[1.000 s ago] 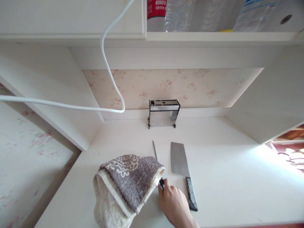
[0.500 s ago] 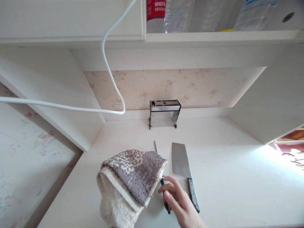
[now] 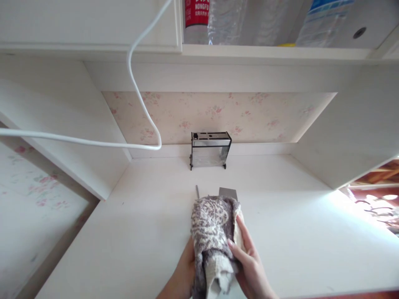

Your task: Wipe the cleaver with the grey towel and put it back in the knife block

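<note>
A grey-brown towel (image 3: pixel 212 224) with a cream pattern and a pale underside is bunched up in front of me, above the white counter (image 3: pixel 149 232). My right hand (image 3: pixel 251 259) grips its right side, thumb on top. On the opposite side my left hand (image 3: pixel 184 263) holds it, most of those fingers hidden behind the cloth. Past the towel's far edge shows the top of a cleaver blade (image 3: pixel 228 192); its handle is covered from view. Left of the blade, the tip of a thin metal rod (image 3: pixel 197 191) sticks out, the remainder hidden.
A clear-sided box with a black and silver frame (image 3: pixel 210 149) stands at the back against the floral wall. A white cable (image 3: pixel 139 93) hangs across the upper left. Overhead, a shelf (image 3: pixel 274 50) holds several plastic bottles (image 3: pixel 226 20). White panels border both sides.
The towel has moved right, over the cleaver and the rod's black handle. My right hand has gone from beside that handle to gripping the towel. My left hand has come into view.
</note>
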Motion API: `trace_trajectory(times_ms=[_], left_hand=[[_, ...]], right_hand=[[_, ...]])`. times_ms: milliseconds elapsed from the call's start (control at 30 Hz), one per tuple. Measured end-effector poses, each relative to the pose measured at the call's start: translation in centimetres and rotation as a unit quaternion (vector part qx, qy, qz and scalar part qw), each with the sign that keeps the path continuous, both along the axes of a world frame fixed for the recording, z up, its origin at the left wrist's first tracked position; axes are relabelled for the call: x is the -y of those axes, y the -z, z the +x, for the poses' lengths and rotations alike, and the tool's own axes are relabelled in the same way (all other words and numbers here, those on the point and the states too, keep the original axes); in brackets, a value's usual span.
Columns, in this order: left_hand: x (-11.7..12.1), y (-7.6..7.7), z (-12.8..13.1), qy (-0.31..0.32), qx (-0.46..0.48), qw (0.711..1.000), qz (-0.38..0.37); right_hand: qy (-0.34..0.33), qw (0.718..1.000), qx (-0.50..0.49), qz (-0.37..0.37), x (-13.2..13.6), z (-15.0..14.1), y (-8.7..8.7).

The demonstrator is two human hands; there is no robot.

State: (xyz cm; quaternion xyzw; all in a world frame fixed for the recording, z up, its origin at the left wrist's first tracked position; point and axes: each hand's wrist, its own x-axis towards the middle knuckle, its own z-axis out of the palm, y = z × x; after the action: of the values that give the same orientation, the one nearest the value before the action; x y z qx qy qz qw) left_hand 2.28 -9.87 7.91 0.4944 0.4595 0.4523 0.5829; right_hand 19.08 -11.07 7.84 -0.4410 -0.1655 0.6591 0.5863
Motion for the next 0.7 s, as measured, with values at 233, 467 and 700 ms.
trace_trajectory(times_ms=[233,467,700], left_hand=[[-0.4,2.4,-1.9,0.028,-0.058,0.997,-0.044],[0.4,6.1,-3.6,-0.146,-0.137,0.978,-0.066],[0.8,5.9,-3.4,-0.092,-0.193,0.977,-0.012]], right_hand=[[0.048,0.997,0.053,-0.015,-2.4,7.3,-2.2],[0.162,0.969,0.187,0.008,-4.6,16.8,-2.4],[0.157,0.947,0.275,-0.043,-5.3,22.4,1.0]])
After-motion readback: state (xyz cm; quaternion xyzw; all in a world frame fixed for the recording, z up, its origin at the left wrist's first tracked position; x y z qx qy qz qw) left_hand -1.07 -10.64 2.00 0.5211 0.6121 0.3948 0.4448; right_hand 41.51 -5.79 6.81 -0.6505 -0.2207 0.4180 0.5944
